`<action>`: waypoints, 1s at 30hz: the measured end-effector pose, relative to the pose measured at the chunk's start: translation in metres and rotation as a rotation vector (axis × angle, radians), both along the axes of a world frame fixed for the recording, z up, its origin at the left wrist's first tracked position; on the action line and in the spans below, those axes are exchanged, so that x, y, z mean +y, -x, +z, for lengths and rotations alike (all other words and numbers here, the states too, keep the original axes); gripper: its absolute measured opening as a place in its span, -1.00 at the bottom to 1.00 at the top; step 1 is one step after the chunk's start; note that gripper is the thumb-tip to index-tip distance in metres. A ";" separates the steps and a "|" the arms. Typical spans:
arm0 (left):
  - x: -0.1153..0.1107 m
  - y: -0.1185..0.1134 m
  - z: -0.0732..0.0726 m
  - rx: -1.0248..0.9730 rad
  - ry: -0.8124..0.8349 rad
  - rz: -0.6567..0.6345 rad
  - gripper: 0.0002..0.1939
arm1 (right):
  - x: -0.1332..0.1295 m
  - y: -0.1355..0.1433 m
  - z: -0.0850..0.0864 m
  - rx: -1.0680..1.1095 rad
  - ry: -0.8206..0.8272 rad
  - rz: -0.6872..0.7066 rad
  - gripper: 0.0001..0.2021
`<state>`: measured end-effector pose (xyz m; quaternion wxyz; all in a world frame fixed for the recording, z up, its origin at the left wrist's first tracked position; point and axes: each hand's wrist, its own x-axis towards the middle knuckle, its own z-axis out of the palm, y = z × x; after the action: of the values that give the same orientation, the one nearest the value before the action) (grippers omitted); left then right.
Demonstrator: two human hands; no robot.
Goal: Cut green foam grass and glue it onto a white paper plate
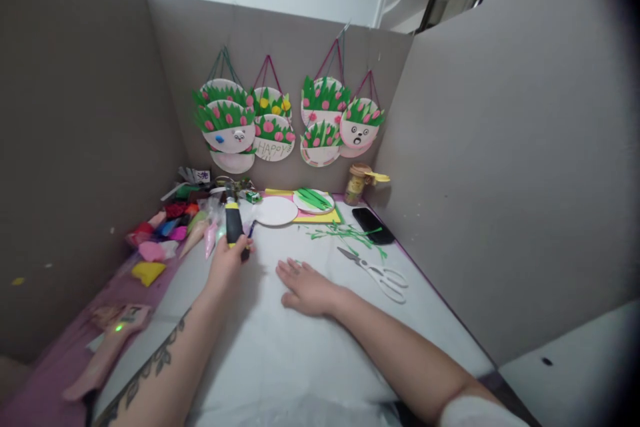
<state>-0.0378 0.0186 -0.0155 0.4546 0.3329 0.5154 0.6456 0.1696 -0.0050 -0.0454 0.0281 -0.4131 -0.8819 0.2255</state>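
Near edge: a white sheet (280, 360) covers most of the table. At near L, on purple tabletop (47, 373), lies a long pale-pink item (107, 353) w/ a small green light; can't tell what it is. Ctr: the person's R hand (307, 288) rests palm down on the sheet, fingers extended, holding nothing. Just L & slightly farther, the L hand (229, 260) is closed round the lower end of a blk/yellow tool (233, 221), held upright-ish, its tip pointing away; exact type unclear.

R of the R hand: white-handled scissors (380, 275), blades parted slightly. Beyond them, thin green strips (345, 235) lie loose, next to a blk phone (373, 225). Far L: a heap of coloured bags (173, 227).

Farther, a plain white disc (276, 211) overlaps pink & yellow paper (313, 217); a 2nd disc (327, 208) on that paper bears green pieces (313, 198). Back R: a brownish jar (355, 185). Bkgd: grey partition (280, 33) w/ hanging plate crafts (273, 147), incl. green leaf shapes, pink/yellow dots; one reads "HAPPY".
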 end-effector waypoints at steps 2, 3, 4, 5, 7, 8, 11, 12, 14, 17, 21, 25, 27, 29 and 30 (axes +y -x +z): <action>0.003 0.004 0.003 -0.067 0.027 0.041 -0.75 | 0.020 -0.005 0.002 -0.116 -0.068 -0.202 -0.29; 0.003 0.005 0.005 -0.099 0.042 0.049 -0.76 | 0.032 -0.013 0.005 -0.163 -0.128 -0.335 -0.30; 0.003 0.004 0.006 -0.125 0.056 0.045 -0.77 | 0.043 -0.025 0.009 -0.203 -0.188 -0.452 -0.34; 0.002 0.002 0.007 -0.144 0.064 0.031 -0.76 | 0.052 -0.040 0.013 -0.226 -0.243 -0.560 -0.39; -0.001 0.000 0.009 -0.159 0.062 -0.022 -0.75 | 0.060 -0.076 0.022 -0.198 -0.342 -0.767 -0.45; -0.003 -0.001 0.010 -0.160 0.054 -0.044 -0.74 | 0.060 -0.094 0.026 -0.184 -0.348 -0.843 -0.47; -0.007 -0.002 0.010 -0.148 0.031 -0.066 -0.71 | 0.047 -0.142 0.028 -0.201 -0.219 -0.929 -0.57; -0.007 -0.002 0.010 -0.145 0.032 -0.063 -0.71 | 0.042 -0.151 0.025 -0.195 -0.152 -0.915 -0.61; -0.006 -0.001 0.010 -0.142 0.046 -0.062 -0.72 | 0.035 -0.161 0.018 -0.206 -0.043 -0.852 -0.62; -0.004 -0.001 0.009 -0.150 0.078 -0.048 -0.73 | 0.034 -0.156 0.008 -0.238 0.011 -0.753 -0.65; -0.003 -0.002 0.008 -0.180 0.051 -0.027 -0.70 | 0.036 -0.152 0.011 -0.226 -0.017 -0.743 -0.73; -0.004 -0.002 0.008 -0.170 0.033 -0.019 -0.65 | 0.026 -0.161 0.023 -0.062 -0.057 -0.797 -0.77; -0.004 0.001 0.011 -0.177 -0.007 0.020 -0.62 | 0.020 -0.161 0.032 0.197 -0.019 -0.782 -0.82; -0.004 0.008 0.015 -0.176 -0.100 0.109 -0.60 | 0.018 -0.151 0.042 0.518 0.045 -0.708 -0.79; -0.004 0.013 0.018 -0.131 -0.163 0.170 -0.60 | 0.018 -0.142 0.047 0.666 0.075 -0.663 -0.75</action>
<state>-0.0506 0.0148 0.0020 0.4024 0.2810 0.4566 0.7420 0.3120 0.0127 0.0014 0.3652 -0.5784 -0.6365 0.3563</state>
